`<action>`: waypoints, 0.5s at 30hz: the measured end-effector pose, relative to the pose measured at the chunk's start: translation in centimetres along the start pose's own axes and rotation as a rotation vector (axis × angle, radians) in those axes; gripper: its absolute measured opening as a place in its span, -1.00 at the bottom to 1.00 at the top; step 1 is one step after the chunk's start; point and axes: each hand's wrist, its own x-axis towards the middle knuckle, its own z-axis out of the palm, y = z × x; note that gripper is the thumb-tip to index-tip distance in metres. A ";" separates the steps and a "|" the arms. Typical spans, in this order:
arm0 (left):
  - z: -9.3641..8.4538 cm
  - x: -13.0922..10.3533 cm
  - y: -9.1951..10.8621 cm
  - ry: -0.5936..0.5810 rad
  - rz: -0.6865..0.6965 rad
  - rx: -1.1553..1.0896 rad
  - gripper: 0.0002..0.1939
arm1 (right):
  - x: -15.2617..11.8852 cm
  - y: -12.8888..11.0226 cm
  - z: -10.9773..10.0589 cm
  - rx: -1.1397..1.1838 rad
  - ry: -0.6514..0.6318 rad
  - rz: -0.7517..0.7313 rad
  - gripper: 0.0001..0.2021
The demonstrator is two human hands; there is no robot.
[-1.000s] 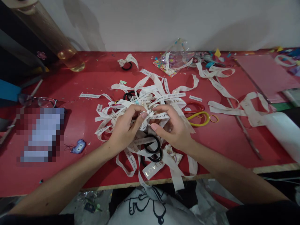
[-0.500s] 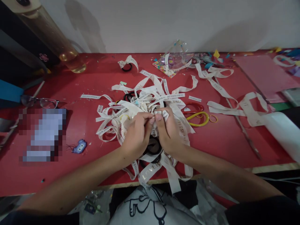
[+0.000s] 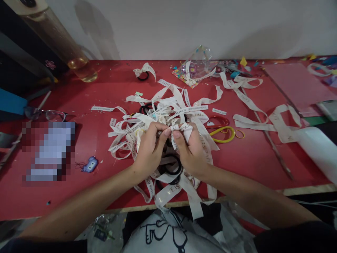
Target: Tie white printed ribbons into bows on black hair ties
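Here, two bare hands meet over a big messy pile of ribbons on a red table. The small printed ribbon is up in the fingers, right in the middle, above the pile. The left hand has its thumb and pointing finger pinched close together at the left side of that ribbon. The right hand pinches it too, with the thumb pressed on the front and a short white end sticking out to the right. The other fingers of both hands are curled in, and I cannot tell what they touch.

Just below the hands, on the near side, some black hair bands lie among the ribbons. To the right of the pile are a yellow handle and a red handle, with a little yellow ring just beside them. On the far side sits a white bow on a black band. A clear plastic bag lies to the right of it. Over on the left are a blue trinket and a pair of glasses.
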 end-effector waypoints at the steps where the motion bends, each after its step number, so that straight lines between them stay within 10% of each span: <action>1: 0.0 0.1 0.1 -0.009 -0.024 -0.045 -0.83 | 0.1 -0.1 -0.1 0.017 0.002 0.005 -0.79; 15: -0.5 0.7 0.1 -0.083 -0.157 -0.244 -0.69 | 0.3 -0.3 -0.1 0.163 -0.075 0.141 -0.72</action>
